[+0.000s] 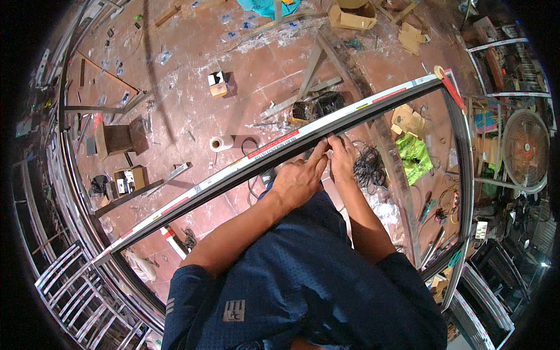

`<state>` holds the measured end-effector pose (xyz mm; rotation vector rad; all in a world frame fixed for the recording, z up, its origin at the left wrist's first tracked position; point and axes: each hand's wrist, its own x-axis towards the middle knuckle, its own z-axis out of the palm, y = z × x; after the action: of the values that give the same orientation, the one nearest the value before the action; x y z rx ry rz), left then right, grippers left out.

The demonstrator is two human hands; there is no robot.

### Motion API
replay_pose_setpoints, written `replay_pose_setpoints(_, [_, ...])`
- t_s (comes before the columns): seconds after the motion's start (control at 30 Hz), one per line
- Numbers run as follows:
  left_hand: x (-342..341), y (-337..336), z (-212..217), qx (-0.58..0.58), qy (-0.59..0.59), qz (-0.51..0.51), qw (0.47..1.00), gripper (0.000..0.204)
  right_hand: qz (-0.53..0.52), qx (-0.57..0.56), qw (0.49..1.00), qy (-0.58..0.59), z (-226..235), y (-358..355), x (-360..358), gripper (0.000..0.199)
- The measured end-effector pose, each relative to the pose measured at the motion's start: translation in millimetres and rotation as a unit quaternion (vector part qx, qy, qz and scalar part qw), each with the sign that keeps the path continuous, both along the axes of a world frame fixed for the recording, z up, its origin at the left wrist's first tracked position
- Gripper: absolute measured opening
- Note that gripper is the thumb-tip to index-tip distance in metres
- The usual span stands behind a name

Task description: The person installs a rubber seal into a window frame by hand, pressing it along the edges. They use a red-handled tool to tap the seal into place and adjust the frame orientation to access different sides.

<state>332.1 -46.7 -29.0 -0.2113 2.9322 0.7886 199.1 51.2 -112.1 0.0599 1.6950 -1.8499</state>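
Note:
A large window frame [233, 178] with dark profiles lies at a slant in front of me, its outer side covered in white and red protective film. My left hand [298, 178] touches the dark inner edge of the long far rail, index finger stretched toward my right hand and the other fingers bent. Right beside it, my right hand [343, 156] presses its bent fingertips together against the same edge. Whatever lies between the fingertips is too small to make out. A red and cream strip-like thing [452, 90] sits on the frame's far right corner.
A white roll [219, 144], a small box [217, 84] and open cartons [353, 14] stand on the littered tile floor. Black cable [370, 166] and a bright green cloth [413, 158] lie beneath the frame. A round fan [525, 150] is at right; stacked profiles [87, 297] are at lower left.

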Motion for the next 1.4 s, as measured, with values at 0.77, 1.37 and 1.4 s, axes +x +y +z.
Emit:
replay_pose_setpoints(0.77, [17.5, -1.9, 5.8, -0.013, 0.003, 0.025, 1.000, 0.085, 0.057, -0.038, 0.995, -0.072, 10.7, 9.9, -9.9, 0.020])
replay_pose_setpoints(1.37, [-19.3, -6.1, 5.7, -0.019, -0.039, -0.012, 0.999, 0.091, 0.039, 0.010, 0.998, 0.048, -16.4, 3.7, -21.8, 0.018])
replay_pose_setpoints(1.4, [-20.0, -5.4, 6.6, -0.021, -0.037, -0.011, 0.999, 0.091, 0.049, 0.020, 0.995, 0.086, -18.3, 5.4, -21.2, 0.019])
